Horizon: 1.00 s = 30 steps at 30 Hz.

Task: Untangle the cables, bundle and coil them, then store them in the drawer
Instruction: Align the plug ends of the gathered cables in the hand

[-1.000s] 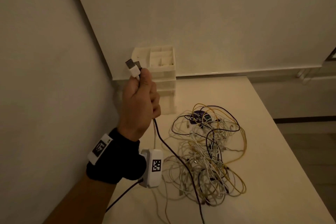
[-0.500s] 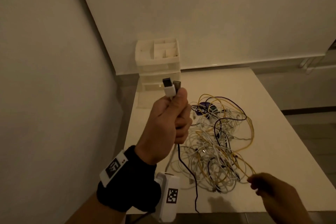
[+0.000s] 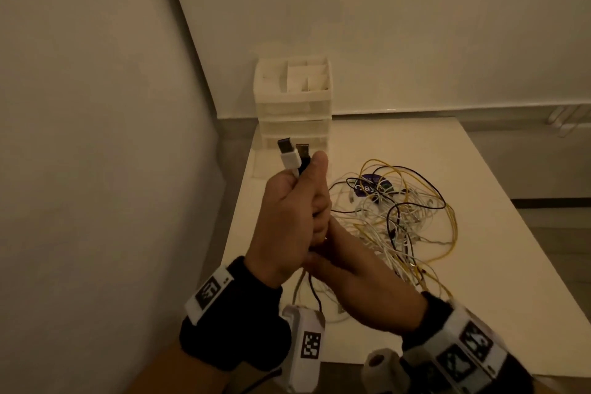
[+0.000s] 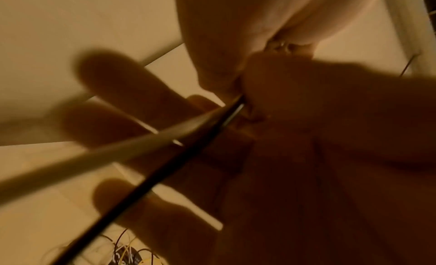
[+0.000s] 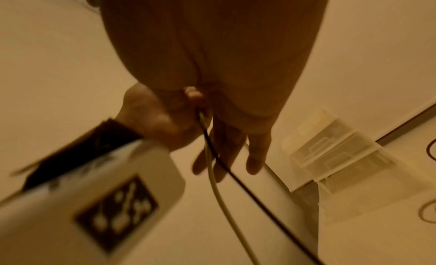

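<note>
Scene: dim, warm-lit corner where a pale bench (image 3: 399, 144) meets two plain walls, viewed from the person's head and both wrists.
Left hand: raised over the bench's near left part, the left hand (image 3: 287, 221) is a fist, its fingers curled round a white cable (image 3: 289, 160) and a black cable (image 3: 303, 158); both plugs stick up side by side above the thumb.
Right hand: the right hand (image 3: 361, 285) sits just below the left fist and touches it, fingers (image 5: 226, 157) reaching out straight beside the two hanging leads. Whether any finger pinches a lead cannot be told.
Cable run: from the fist both leads drop straight down past the right palm, long axis near vertical, then trail away toward the bench; the wrist views show them close together, white beside black.
Key relation: the held leads lie directly against the right hand, so that hand looks best placed to slide down them; this is a judgement.
Tangle: a loose pile of cables (image 3: 403, 217), white, yellow and black, lies on the bench to the right of both hands and apart from them, still knotted.
Drawer unit: a small translucent drawer unit (image 3: 292, 112) stands at the bench's far left corner, beyond the hands, drawers shut.
Hard to see: where the two leads end, and a dark round item (image 3: 372, 187) under the pile, partly covered and unreadable. Wrist views are blurred.
</note>
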Motion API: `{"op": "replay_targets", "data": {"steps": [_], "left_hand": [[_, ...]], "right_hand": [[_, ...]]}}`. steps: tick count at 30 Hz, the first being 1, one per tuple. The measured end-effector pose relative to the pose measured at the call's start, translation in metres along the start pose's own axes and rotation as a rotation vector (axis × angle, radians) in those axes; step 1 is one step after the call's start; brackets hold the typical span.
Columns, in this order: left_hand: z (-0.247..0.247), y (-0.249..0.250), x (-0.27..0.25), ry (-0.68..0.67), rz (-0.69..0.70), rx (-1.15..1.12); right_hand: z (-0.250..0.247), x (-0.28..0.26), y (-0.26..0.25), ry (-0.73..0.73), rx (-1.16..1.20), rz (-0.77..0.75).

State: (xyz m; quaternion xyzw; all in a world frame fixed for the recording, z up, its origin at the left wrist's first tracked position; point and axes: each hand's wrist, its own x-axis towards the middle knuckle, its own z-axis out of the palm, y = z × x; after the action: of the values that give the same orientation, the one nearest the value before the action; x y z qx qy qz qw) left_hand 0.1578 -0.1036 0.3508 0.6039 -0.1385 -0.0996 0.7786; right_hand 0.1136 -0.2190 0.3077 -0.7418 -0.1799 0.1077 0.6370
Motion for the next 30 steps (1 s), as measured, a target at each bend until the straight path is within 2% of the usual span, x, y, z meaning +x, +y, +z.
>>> {"op": "replay_targets", "data": {"steps": [2, 4, 6, 8, 10, 12, 17, 20, 21, 24, 25, 26, 27, 30], "left_hand": [[-0.002, 0.001, -0.003, -0.001, 0.008, -0.019], [-0.004, 0.006, -0.006, -0.022, 0.020, -0.032], [-0.009, 0.015, -0.007, -0.024, 0.061, -0.045], [-0.017, 0.021, -0.003, -0.019, 0.099, -0.071], [-0.021, 0.020, -0.002, -0.026, 0.093, -0.058], [-0.020, 0.014, -0.003, -0.012, 0.070, -0.028], [-0.027, 0.010, 0.000, -0.026, 0.039, -0.097], [-0.031, 0.015, 0.001, -0.058, 0.042, -0.092], [-0.031, 0.015, 0.001, -0.053, 0.039, -0.094], [-0.033, 0.013, 0.001, -0.032, 0.025, -0.087], [-0.033, 0.010, 0.001, -0.020, 0.024, -0.068], [-0.034, 0.006, 0.001, -0.002, 0.026, -0.050], [-0.034, 0.004, 0.001, 0.018, 0.025, -0.039], [-0.038, -0.001, 0.002, 0.065, 0.021, -0.037]], "right_hand": [[0.016, -0.002, 0.011, 0.052, -0.032, -0.068], [0.029, -0.010, 0.027, 0.055, -0.040, -0.072], [0.041, -0.020, 0.050, 0.010, -0.028, 0.074], [0.048, -0.028, 0.081, -0.112, -0.118, 0.225], [0.047, -0.034, 0.105, -0.209, -0.310, 0.262], [0.044, -0.036, 0.115, -0.243, -0.384, 0.248], [0.043, -0.038, 0.118, -0.206, -0.235, 0.277], [0.018, -0.049, 0.109, -0.213, -0.117, 0.338], [0.005, -0.052, 0.111, -0.183, -0.132, 0.341], [-0.036, -0.037, 0.135, 0.093, -0.344, 0.327], [-0.047, -0.026, 0.142, 0.125, -0.450, 0.358], [-0.054, -0.016, 0.145, 0.083, -0.572, 0.414], [-0.057, -0.009, 0.147, -0.019, -0.673, 0.464], [-0.039, -0.016, 0.146, -0.355, -0.808, 0.477]]}}
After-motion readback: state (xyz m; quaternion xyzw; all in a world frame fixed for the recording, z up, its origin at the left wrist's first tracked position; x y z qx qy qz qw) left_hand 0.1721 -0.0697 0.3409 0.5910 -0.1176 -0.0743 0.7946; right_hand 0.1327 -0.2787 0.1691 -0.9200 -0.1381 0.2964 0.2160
